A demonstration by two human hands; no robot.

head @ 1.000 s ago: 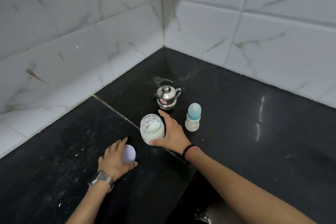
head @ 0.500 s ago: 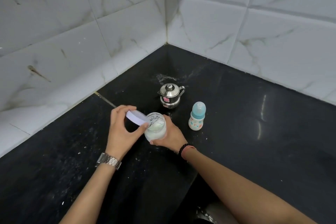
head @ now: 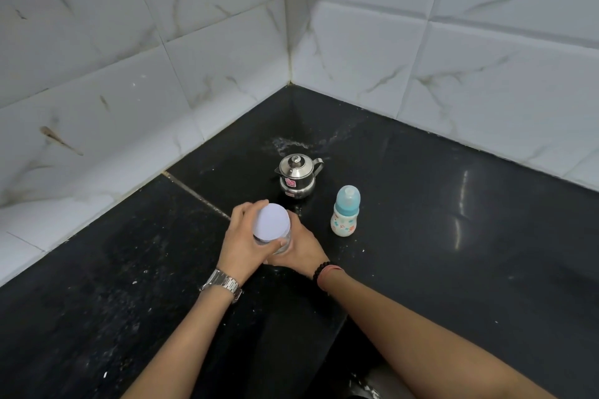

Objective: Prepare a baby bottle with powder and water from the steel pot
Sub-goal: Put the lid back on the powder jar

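A glass powder jar point(head: 284, 241) stands on the black counter point(head: 453, 253), mostly hidden by my hands. Its white lid point(head: 271, 223) lies flat on the jar's mouth. My left hand point(head: 241, 241) wraps around the lid from the left. My right hand point(head: 303, 251) grips the jar's body from the right. Behind the jar stands a small steel pot point(head: 297, 176) with its lid on and a pink sticker. To the right of the jar a baby bottle point(head: 345, 211) with a teal cap stands upright, apart from both hands.
White marble-look wall tiles point(head: 421, 58) meet in a corner behind the pot. A seam in the counter point(head: 194, 193) runs diagonally left of the jar. White powder specks lie scattered on the counter's left part.
My left hand picked the lid up off the counter, carried it right and set it onto the jar's mouth. My right hand kept hold of the jar.
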